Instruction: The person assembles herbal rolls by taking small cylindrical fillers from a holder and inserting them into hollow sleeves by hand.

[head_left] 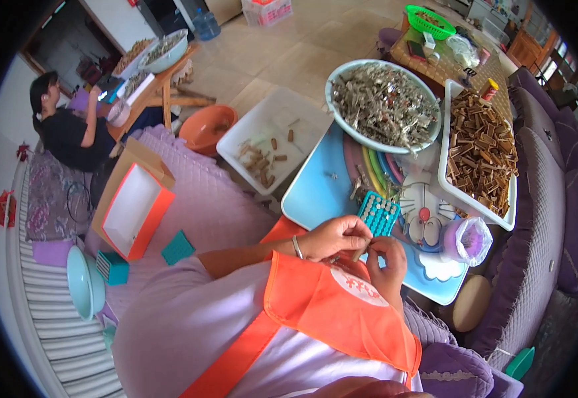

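Note:
Close to my chest, my left hand (334, 239) and my right hand (388, 260) meet with bent fingers. Between them is a small brown piece (361, 251), like those heaped in the white bin (443, 174); its details are too small to tell. The fingertips of both hands pinch it. Just beyond my hands, a teal perforated block (379, 213) with pale round pieces in its holes lies on a blue cartoon-printed table (315, 189). A large pale basin (334, 99) full of shiny metallic pieces stands behind it. By my right hand is a plastic-lined purple cup (469, 241).
A translucent tub (226, 142) holding scattered brown pieces stands left of the table, near an orange basin (208, 129). On the purple-covered seat lie an open orange box (153, 222) and a teal block (179, 247). Another person (70, 126) sits at the far left.

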{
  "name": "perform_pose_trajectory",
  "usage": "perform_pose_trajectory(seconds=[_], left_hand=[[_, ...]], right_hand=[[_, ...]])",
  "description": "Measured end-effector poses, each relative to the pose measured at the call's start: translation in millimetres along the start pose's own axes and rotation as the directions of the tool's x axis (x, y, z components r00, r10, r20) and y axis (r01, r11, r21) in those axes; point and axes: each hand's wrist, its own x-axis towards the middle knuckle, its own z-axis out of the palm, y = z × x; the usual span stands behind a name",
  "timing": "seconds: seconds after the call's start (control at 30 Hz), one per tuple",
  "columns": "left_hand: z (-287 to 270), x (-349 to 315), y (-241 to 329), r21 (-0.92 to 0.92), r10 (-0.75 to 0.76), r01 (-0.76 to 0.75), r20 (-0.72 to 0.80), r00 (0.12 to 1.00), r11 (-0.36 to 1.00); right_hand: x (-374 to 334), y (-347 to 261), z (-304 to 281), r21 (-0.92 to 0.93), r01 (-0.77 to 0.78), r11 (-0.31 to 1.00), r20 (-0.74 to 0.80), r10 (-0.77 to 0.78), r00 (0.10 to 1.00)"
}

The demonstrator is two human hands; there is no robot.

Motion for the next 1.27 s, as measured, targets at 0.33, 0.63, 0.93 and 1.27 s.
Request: perform_pose_trajectory(seconds=[0.33, 0.63, 0.93, 1.27], left_hand=[[-4, 0, 1, 0.041, 0.048, -0.049, 0.029, 0.998, 0.998], [-126, 2, 59, -0.619, 0.303, -0.490, -0.388, 0.870, 0.614], [-294, 9, 93, -0.252, 0.156, -0.679, -0.864, 0.479, 0.690], [40, -105, 257, 0.446, 0.986, -0.894, 0.162, 0.033, -0.044]], right_hand=[[4, -2, 3, -0.112, 0.029, 0.993, 0.043, -0.024, 0.999], [-3, 0, 2, 0.042, -0.160, 0.986, 0.025, 0.159, 0.987], [-26, 7, -10, -0.011, -0.219, 0.976, 0.061, 0.219, 0.974], [26, -134, -141, -0.422, 0.153, 0.894, -0.528, -0.380, 0.760]])
